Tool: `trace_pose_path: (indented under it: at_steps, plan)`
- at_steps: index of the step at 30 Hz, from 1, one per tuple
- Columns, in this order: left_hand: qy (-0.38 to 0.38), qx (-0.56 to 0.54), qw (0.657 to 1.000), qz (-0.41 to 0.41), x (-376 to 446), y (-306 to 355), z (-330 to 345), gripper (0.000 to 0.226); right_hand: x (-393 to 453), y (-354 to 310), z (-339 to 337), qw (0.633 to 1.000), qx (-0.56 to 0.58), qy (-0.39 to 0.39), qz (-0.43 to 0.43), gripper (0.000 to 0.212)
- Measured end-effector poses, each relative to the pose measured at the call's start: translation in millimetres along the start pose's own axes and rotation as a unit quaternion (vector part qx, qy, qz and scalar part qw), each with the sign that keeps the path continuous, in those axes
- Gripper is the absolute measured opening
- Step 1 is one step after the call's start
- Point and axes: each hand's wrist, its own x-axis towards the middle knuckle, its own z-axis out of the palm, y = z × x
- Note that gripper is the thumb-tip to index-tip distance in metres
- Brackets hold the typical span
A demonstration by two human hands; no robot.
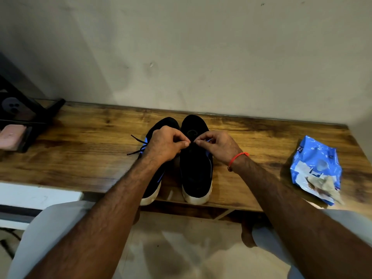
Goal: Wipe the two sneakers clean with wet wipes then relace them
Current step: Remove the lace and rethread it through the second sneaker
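Wooden and dark-stained, the table (84,141) runs along a pale wall (201,47) and carries everything in view. Two black sneakers with white soles stand side by side near its front edge, heels toward the person: the left sneaker (153,184) is partly covered by the left forearm, the right sneaker (196,170) is in plain sight, and the two nearly touch along their inner sides. Well apart to the right lies a crumpled blue wet wipes pack (316,168) with a soiled, used wipe (322,184) on its near end. At the far left edge stand a black stand (30,115) and a pink object (12,135).

Both hands meet over the lacing area of the right sneaker. The left hand (167,144) has its fingers curled, thumb and forefinger pinching something at the tips; the right hand (215,144), with an orange thread bracelet (237,158) at the wrist, is curled likewise, its fingertips pinching just beside the left's. What they pinch is too dark to make out clearly against the shoe. Loose dark lace ends (135,144) trail off the left sneaker onto the table.
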Motion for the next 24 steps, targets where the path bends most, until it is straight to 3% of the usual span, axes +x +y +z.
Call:
trace_pose_path:
  at_steps: [8, 19, 24]
  plan:
    - [0.035, 0.011, 0.999, 0.023, 0.1, -0.7, 14.9, 0.009, 0.5, 0.6, -0.7, 0.999, 0.034, -0.029, 0.032, 0.014]
    - [0.03, 0.026, 0.998, 0.049, -2.4, 3.1, 8.9, 0.014, -0.9, -5.4, 2.9, 0.969, 0.21, 0.003, 0.131, 0.009]
    - [0.031, 0.031, 0.998, 0.04, -1.8, 1.7, 12.1, 0.014, 0.2, -2.1, 4.7, 0.987, 0.135, -0.008, 0.086, 0.009]
